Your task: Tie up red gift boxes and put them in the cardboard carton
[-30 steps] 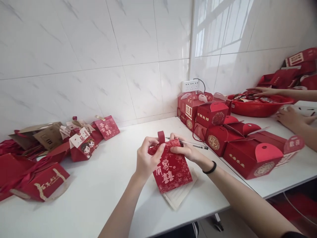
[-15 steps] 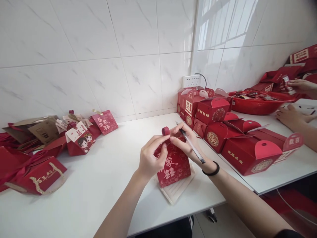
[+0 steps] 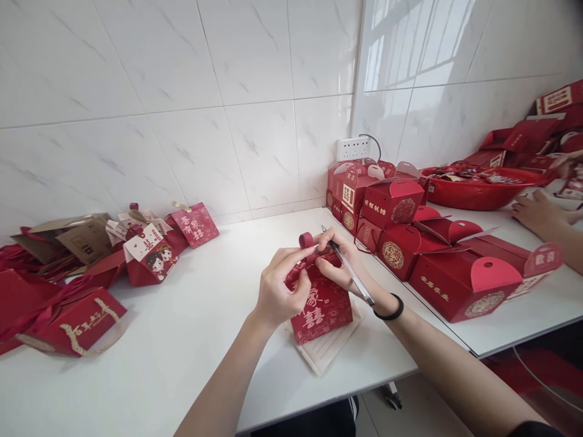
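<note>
A red box with pale characters [image 3: 325, 309] stands on a beige paper sheet [image 3: 321, 358] at the table's front. My left hand [image 3: 281, 285] pinches the top of the box, beside a loop of dark red ribbon [image 3: 306, 240]. On the other side of the loop, my right hand [image 3: 339, 258] has its fingers closed at the box top and ribbon. A clear pen with a dark tip [image 3: 350, 270] lies across that same hand, held between its fingers.
Red gift boxes [image 3: 455, 282] are stacked on the right, before a red basin of small packets [image 3: 483, 193]. Another person's hand [image 3: 540, 212] rests beside it. More boxes and bags [image 3: 82, 315] lie at left. A power strip [image 3: 353, 148] is against the wall.
The fingers of my right hand have shifted slightly at the ribbon, and the pen has tilted a little. The other person's raised hand has moved down and right with a small packet.
</note>
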`<state>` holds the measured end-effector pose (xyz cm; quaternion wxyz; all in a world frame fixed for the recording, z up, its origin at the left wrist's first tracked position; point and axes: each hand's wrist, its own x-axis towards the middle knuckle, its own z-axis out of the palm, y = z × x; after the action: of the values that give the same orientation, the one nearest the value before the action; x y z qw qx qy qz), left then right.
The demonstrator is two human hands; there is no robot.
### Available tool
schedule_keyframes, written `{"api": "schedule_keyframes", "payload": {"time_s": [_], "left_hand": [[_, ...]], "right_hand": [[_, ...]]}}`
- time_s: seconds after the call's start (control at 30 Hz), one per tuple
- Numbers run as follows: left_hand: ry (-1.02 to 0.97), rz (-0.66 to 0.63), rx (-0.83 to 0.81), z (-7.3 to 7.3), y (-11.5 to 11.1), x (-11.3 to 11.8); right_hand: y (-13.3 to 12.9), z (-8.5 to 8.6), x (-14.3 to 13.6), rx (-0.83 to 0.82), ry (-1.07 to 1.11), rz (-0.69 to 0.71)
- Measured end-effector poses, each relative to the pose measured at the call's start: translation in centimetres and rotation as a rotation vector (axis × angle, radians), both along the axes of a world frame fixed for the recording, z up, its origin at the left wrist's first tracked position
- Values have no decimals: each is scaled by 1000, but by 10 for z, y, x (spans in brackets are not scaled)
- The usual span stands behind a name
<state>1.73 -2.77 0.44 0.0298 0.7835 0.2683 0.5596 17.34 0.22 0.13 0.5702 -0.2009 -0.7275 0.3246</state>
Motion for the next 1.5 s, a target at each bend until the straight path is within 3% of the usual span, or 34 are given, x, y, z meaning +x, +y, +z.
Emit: {"api": "schedule_keyframes", "payload": {"time_s": [0.5, 0.93, 1.23, 1.5], "left_hand": [[-24, -5, -40, 1, -2, 3], [-77, -37, -124, 2, -2, 4], [-65, -66, -102, 1, 0, 3], [-62, -71, -93, 1, 0, 2]], "right_hand": [[1, -1, 2, 90, -55, -85], [-3, 5, 0, 54, -16, -77], [1, -1, -1, 61, 22, 2], [2, -1, -1, 72, 20, -20]]}}
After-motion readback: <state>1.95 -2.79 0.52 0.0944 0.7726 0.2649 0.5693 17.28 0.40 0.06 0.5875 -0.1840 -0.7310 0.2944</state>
